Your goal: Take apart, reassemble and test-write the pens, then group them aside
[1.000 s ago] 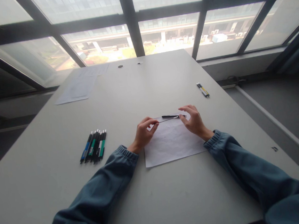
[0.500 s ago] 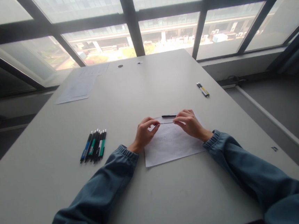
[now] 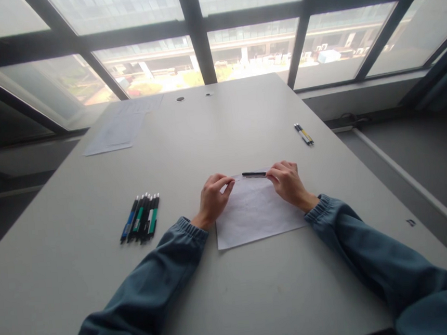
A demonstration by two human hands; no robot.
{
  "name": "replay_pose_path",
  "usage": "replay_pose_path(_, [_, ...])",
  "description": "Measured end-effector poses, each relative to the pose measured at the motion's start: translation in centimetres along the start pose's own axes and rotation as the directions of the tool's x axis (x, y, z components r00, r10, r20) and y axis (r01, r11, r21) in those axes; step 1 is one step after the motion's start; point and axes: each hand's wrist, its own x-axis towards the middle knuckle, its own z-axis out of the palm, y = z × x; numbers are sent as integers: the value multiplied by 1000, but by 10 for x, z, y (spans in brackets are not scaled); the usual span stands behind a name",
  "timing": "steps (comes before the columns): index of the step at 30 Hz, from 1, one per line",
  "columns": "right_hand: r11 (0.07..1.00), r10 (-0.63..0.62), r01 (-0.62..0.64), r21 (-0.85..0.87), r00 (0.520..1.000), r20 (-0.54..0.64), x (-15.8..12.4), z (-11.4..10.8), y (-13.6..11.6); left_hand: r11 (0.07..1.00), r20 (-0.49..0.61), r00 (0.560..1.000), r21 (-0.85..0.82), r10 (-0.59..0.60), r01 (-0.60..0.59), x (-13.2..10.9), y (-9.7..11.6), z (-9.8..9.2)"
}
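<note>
A white sheet of paper (image 3: 254,211) lies under both hands, with a black pen barrel (image 3: 249,174) near its far edge. My right hand (image 3: 287,183) is closed in a pinch on a thin rod, apparently a pen refill (image 3: 259,177), pointing left just in front of the barrel. To the left, my left hand (image 3: 214,197) pinches thumb and forefinger together over the paper's left part. A tiny thin bit shows at its fingertips, too small to name. The two hands are apart.
Several pens (image 3: 140,219) with blue, green and black bodies lie side by side on the left of the white table (image 3: 179,291). Two pens (image 3: 303,134) rest near the right edge. More paper sheets (image 3: 114,130) lie far left, before the windows.
My hands have drawn apart: the left shifted slightly left, the right slightly right. The thin rod that spanned both pinches now extends from my right hand only.
</note>
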Motion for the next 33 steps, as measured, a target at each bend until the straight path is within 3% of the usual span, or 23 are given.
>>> replay_pose_path(4, [1000,-8,9,-17,1000,30,-1,2,2,996,61,998,81,26,-31,-2,-5,1])
replay_pose_path(13, [998,-40,44,-43,996,77,0,2,2,995,166,986,96,5,-21,-4,-16,5])
replay_pose_path(28, [1000,10,-13,-26,994,-112,-1,3,-1,988,97,992,143,-78,64,4,-15,-8])
replay_pose_path(33, [1000,6,-7,-9,992,-123,-1,3,-1,991,114,993,136,-15,-1,3,-14,-7])
